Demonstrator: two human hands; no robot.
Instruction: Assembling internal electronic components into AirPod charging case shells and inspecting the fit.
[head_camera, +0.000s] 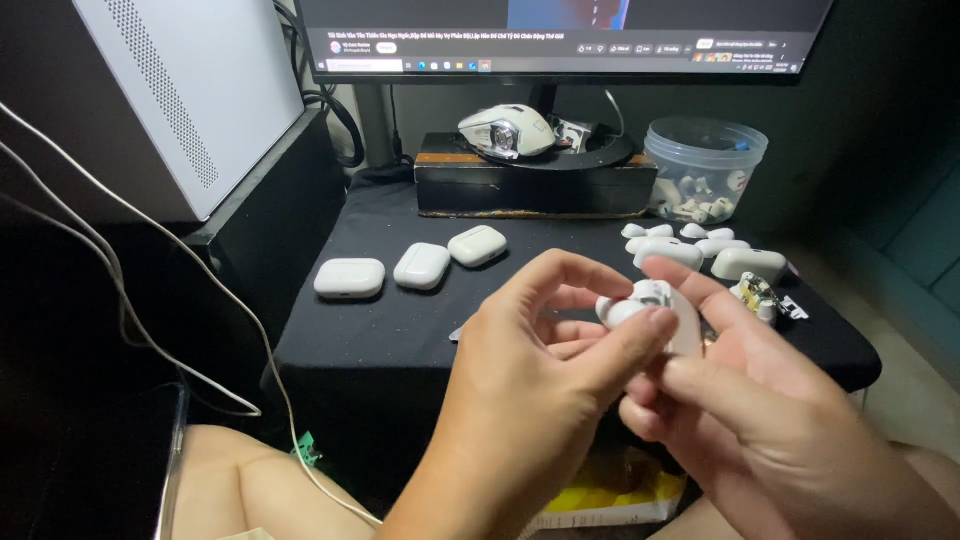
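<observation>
Left hand (545, 345): our fingers pinch the white earbud (640, 303).
Right hand (745, 400): fingers pinching it too (just nearer than the loose shells (700, 248)).

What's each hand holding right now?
Left hand: closed, pinching the white earbud case.
Right hand: closed, holding the same case.

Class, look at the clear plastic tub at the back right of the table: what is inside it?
The tub holds a heap of small white earbud-like pieces at the bottom, seen through its wall. The pieces beneath the heap are covered, so their number cannot be told.
</observation>
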